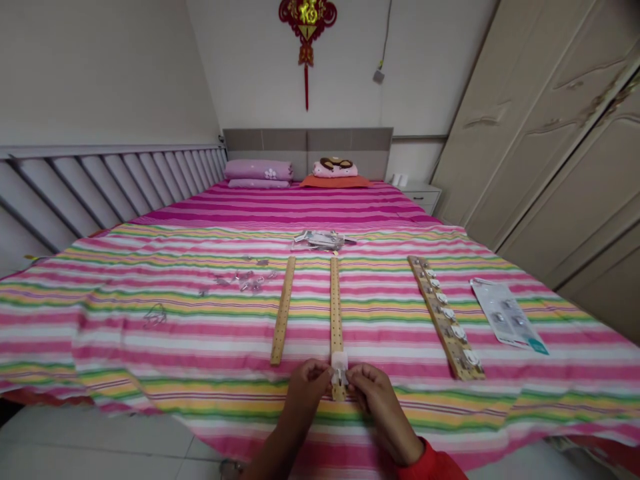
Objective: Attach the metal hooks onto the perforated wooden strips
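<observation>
My left hand (310,387) and my right hand (373,390) pinch opposite sides of a small clear adhesive hook (340,375) with a metal prong. The hook lies over the near end of a narrow wooden strip with rows of holes (336,307); whether it is stuck down I cannot tell. A whitish square (339,359) shows just above the prong. Left of this strip lies a second wooden strip (283,310) with nothing on it. To the right, a wider wooden strip (445,317) carries several hooks with round white parts.
Striped cloth (200,380) covers the bed. Loose clear hooks (250,280) lie at left, near a thin tangled clear piece (156,315). A pile of packages (323,240) lies beyond the strips, and a blister pack (507,317) at right. Bed rails (125,177) and a wardrobe (550,140) flank the bed.
</observation>
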Demonstrator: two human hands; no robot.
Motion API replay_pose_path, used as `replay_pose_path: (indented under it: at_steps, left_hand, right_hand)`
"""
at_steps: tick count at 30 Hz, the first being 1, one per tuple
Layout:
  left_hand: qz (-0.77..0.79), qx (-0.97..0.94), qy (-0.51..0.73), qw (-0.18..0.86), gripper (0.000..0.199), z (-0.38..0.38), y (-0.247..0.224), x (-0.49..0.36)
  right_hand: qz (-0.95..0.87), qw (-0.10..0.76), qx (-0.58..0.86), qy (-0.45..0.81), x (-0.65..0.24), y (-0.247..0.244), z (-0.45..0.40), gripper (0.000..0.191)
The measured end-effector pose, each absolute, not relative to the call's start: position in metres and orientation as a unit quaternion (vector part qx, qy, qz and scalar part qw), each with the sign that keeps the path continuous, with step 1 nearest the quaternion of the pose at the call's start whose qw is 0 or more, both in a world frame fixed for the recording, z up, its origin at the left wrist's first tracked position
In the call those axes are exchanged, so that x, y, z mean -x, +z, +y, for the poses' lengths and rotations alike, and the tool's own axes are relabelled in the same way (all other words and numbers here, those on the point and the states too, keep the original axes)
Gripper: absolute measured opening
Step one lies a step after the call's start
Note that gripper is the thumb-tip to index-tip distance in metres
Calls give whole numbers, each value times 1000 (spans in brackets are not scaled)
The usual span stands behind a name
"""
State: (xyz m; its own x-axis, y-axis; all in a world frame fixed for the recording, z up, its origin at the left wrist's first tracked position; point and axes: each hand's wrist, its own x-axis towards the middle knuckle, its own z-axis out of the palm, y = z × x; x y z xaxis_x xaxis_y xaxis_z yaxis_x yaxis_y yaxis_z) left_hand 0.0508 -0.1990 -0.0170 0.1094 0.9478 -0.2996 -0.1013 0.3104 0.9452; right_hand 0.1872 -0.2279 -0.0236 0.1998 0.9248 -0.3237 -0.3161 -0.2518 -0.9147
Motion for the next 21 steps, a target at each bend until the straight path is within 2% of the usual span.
replay_pose_path:
  at_steps: [12, 21]
  left_hand:
    - [520, -435, 411, 610, 20, -197, -29, -52]
    - [533, -442, 410, 593, 17, -195, -29, -54]
  right_hand:
    - [-332, 548, 569, 515, -191, -39, -221, 18]
    - [-343, 543, 576, 505, -191, -51, -218, 20]
